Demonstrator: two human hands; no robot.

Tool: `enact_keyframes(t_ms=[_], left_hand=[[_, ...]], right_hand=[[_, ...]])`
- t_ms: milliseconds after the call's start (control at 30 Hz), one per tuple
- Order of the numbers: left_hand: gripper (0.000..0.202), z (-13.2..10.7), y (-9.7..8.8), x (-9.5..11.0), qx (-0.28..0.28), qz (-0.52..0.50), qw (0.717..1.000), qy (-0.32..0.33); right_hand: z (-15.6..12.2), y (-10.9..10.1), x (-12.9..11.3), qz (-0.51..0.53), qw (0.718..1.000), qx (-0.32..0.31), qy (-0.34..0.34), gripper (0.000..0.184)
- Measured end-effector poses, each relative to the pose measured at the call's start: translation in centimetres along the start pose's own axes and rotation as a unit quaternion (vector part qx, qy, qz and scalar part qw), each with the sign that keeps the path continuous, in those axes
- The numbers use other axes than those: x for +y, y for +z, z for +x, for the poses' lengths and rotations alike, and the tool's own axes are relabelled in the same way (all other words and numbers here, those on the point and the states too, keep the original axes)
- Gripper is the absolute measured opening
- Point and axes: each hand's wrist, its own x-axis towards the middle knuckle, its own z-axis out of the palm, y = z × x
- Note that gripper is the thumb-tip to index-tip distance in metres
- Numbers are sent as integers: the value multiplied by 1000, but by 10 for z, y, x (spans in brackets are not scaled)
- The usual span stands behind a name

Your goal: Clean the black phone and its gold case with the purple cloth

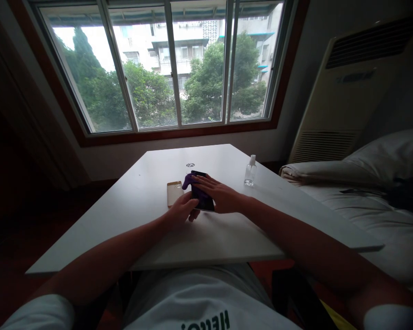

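From my end, I see the phone (209, 206) over mid-table (151, 229), the left hand (183, 207) closed around its edge. The right hand (222, 193) lies flat, fingers extended, over the cloth (187, 182) on it. Case (174, 193) at nine o'clock, bottle (250, 173) at two.

Your left hand (183, 208) is under and left of the phone (207, 203) at the frame's centre; your right hand (223, 195) lies over it from the right, with the cloth (187, 181) between. Just left of them, the phone case (174, 195) lies on the table (127, 197). Right of centre, the bottle (249, 173) stands near the table's edge. Behind the table, the window (203, 87) spans the upper frame; the bed (375, 201) is at the right.
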Motion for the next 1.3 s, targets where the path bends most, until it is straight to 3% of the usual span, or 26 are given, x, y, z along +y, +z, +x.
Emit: enact_keyframes(t_ms=[267,500,833,1133,1300], left_hand=[[27,-9,14,17,-28,-5,999,-27],[26,-5,13,16,23,-28,999,-22],[27,1,6,6,55,-114,992,-9],[27,8,3,3,96,-123,987,-26],[30,9,2,2,148,-86,985,-26]], right_hand=[[-10,2,23,-13,997,28,65,91],[-5,7,17,-2,992,67,103,88],[-4,9,11,-36,983,83,159,79],[-4,10,7,-58,978,89,179,74],[-6,10,3,-67,974,68,206,68]])
